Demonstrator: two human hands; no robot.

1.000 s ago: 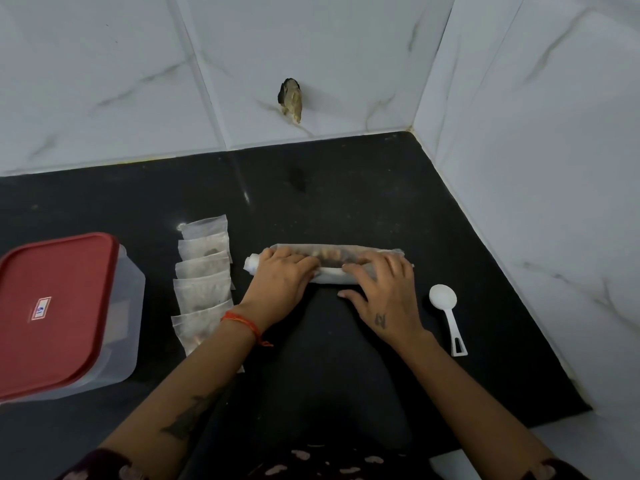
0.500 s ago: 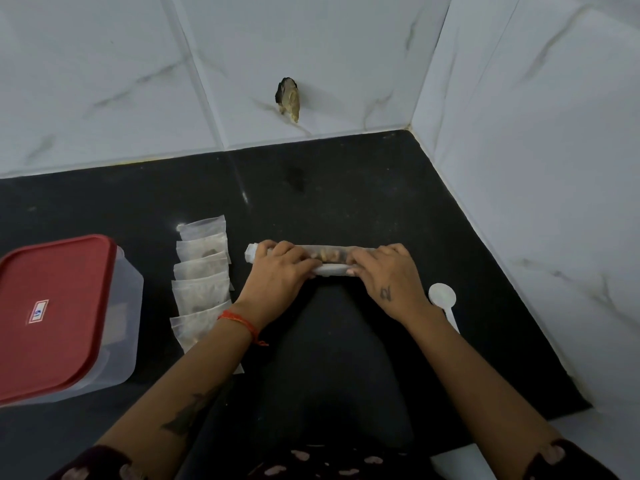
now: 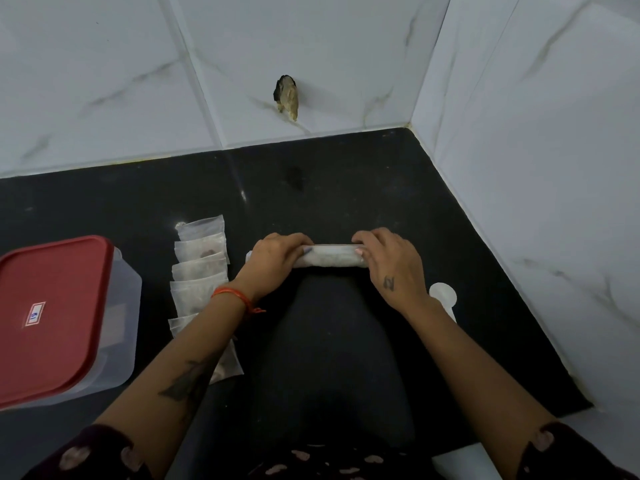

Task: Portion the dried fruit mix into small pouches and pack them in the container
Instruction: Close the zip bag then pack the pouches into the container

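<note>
While a row of small clear filled pouches [image 3: 201, 268] lies at nine o'clock, left hand [image 3: 273, 259] and right hand [image 3: 391, 265] curl around a rolled clear plastic bag [image 3: 329, 259] mid-desk [image 3: 346, 188].

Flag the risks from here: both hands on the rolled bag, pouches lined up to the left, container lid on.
1. The left forearm lies over the near end of the pouch row; pulling back could drag pouches out of line.
2. The left hand and right hand grip the rolled bag; if it slips, it may unroll.
3. The container has its red lid on, so packing needs a free hand.
</note>
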